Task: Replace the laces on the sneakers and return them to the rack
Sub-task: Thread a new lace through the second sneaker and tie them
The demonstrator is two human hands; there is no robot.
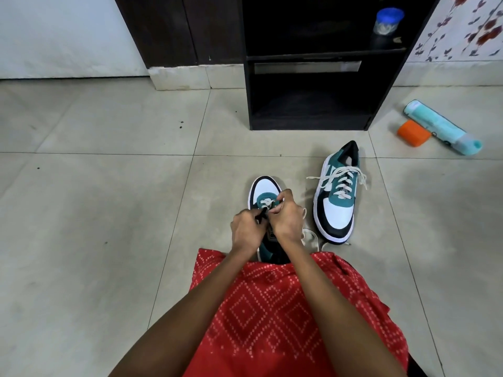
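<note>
Teal-white sneaker [265, 190], toe away; laced twin [337, 210] just right, before dark rack [324, 57].

The floor [95, 213] bears rack [309, 123], laced sneaker [337, 210], near sneaker [265, 187], bottle [438, 126], orange box [413, 132].

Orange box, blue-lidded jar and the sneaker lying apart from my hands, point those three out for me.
orange box [413, 132]: head view, on its top face.
blue-lidded jar [389, 15]: head view, on its blue lid.
sneaker [337, 212]: head view, on its white toe panel.
</note>
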